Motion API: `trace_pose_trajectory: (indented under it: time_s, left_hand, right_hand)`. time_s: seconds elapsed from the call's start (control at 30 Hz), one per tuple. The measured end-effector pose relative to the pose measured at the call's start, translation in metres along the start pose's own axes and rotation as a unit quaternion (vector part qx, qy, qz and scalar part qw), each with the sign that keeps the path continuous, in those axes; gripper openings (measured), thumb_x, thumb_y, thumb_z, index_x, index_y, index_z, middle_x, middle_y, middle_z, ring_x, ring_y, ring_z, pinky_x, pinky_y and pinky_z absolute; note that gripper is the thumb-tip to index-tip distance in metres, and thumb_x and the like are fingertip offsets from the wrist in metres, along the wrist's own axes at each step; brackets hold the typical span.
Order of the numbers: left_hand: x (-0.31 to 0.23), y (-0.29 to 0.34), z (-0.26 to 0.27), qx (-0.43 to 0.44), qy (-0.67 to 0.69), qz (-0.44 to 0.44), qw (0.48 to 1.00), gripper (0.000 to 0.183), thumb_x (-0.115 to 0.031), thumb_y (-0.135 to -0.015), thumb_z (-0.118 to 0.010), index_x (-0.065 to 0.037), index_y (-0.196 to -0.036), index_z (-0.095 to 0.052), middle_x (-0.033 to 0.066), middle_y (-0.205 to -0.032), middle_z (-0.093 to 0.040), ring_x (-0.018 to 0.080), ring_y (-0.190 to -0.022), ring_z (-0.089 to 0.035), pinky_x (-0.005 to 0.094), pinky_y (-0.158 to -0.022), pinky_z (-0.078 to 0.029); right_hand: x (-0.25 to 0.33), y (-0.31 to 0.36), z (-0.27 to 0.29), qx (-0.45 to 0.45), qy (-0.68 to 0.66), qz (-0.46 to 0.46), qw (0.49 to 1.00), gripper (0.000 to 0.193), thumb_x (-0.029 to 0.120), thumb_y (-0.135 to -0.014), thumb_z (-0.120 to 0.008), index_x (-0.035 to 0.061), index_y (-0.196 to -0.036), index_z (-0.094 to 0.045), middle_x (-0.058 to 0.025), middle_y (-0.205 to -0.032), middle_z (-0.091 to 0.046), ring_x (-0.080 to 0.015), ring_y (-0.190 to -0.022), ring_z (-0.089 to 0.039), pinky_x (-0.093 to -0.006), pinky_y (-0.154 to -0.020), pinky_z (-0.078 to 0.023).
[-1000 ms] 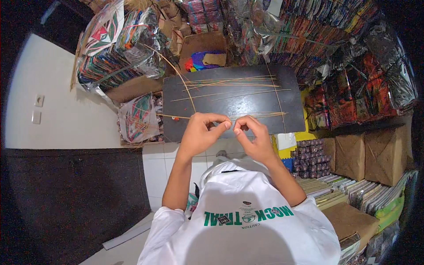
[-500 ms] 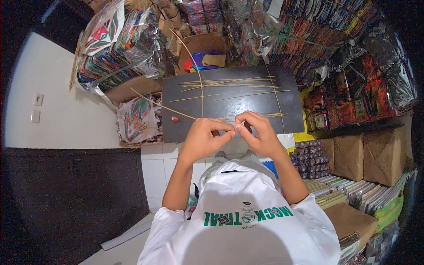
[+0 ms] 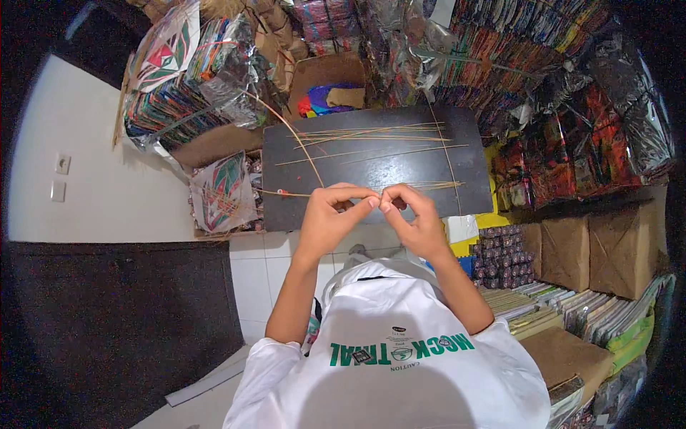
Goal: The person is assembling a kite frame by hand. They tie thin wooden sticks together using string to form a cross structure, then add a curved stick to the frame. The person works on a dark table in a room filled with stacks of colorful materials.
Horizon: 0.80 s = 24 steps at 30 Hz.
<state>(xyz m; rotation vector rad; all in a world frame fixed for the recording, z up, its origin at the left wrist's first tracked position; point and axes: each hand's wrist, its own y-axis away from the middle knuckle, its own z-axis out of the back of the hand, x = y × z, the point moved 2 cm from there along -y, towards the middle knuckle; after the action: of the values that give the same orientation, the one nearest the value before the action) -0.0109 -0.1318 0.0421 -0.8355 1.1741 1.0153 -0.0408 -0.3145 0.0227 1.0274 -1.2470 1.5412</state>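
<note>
My left hand [image 3: 336, 218] is closed around thin bamboo sticks. One bamboo stick [image 3: 293, 137] runs from it up past the table's far left corner, and another points left over the table's edge. My right hand [image 3: 414, 218] is closed in a pinch, its fingertips meeting those of the left at the table's near edge. Whatever sits between the touching fingertips is too small to make out. Several loose bamboo sticks [image 3: 371, 134] lie across the dark table [image 3: 411, 204]. A small orange-red spool [image 3: 283, 192] is at the table's left side, with the held stick passing by it.
Wrapped stacks of colourful sheets [image 3: 175, 107] stand behind and left. An open carton [image 3: 325, 71] holds blue and red material beyond the table. Brown cardboard boxes [image 3: 618, 250], small dark stacked boxes [image 3: 504, 257] and flat bundles are at my right. A printed white sheet [image 3: 221, 193] lies left of the table.
The held bamboo sticks have swung: the upright one now leans left, and the slanted one lies nearly level. My hands stay pinched together in almost the same place.
</note>
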Motion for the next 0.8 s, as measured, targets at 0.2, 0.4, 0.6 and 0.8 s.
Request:
trace_pose_trajectory:
  time_s: [0.2, 0.4, 0.6, 0.8]
  left_hand:
    - [-0.008, 0.001, -0.006, -0.015, 0.054, 0.031, 0.998, 0.017, -0.012, -0.088, -0.075, -0.004, -0.103, -0.078, 0.0050, -0.094, -0.071, 0.0063, -0.075, -0.058, 0.0221, -0.060, -0.042]
    - [-0.009, 0.001, -0.006, -0.013, 0.098, 0.068, 0.993, 0.015, -0.011, -0.087, -0.076, -0.005, -0.101, -0.078, 0.0050, -0.096, -0.071, 0.0071, -0.080, -0.059, 0.0222, -0.067, -0.043]
    - [-0.008, 0.004, -0.007, -0.030, 0.120, 0.090, 0.988, 0.014, -0.012, -0.086, -0.077, -0.005, -0.099, -0.079, 0.0015, -0.089, -0.067, 0.0024, -0.062, -0.049, 0.0196, -0.049, -0.034]
    - [-0.014, 0.003, -0.010, -0.057, 0.109, 0.080, 0.989, 0.014, -0.013, -0.085, -0.079, -0.004, -0.097, -0.079, 0.0019, -0.089, -0.067, 0.0023, -0.061, -0.049, 0.0194, -0.048, -0.033]
  right_hand:
    - [0.007, 0.000, 0.002, -0.009, 0.022, 0.004, 1.000, 0.009, 0.009, -0.091, -0.066, 0.0020, -0.097, -0.065, -0.0045, -0.088, -0.064, -0.0138, -0.080, -0.055, -0.0287, -0.073, -0.044]
    - [0.005, 0.003, 0.002, -0.050, 0.019, 0.025, 0.998, 0.010, 0.009, -0.088, -0.068, 0.0016, -0.093, -0.064, -0.0052, -0.086, -0.064, -0.0139, -0.076, -0.056, -0.0290, -0.068, -0.045]
    - [0.000, 0.005, 0.005, -0.075, 0.023, 0.026, 0.997, 0.008, 0.007, -0.086, -0.068, 0.0023, -0.091, -0.064, -0.0059, -0.086, -0.065, -0.0145, -0.077, -0.057, -0.0297, -0.069, -0.046]
    - [-0.005, 0.009, 0.008, -0.128, -0.009, 0.011, 0.992, 0.013, 0.005, -0.085, -0.067, 0.0030, -0.098, -0.064, -0.0059, -0.093, -0.066, -0.0142, -0.080, -0.057, -0.0293, -0.073, -0.045]
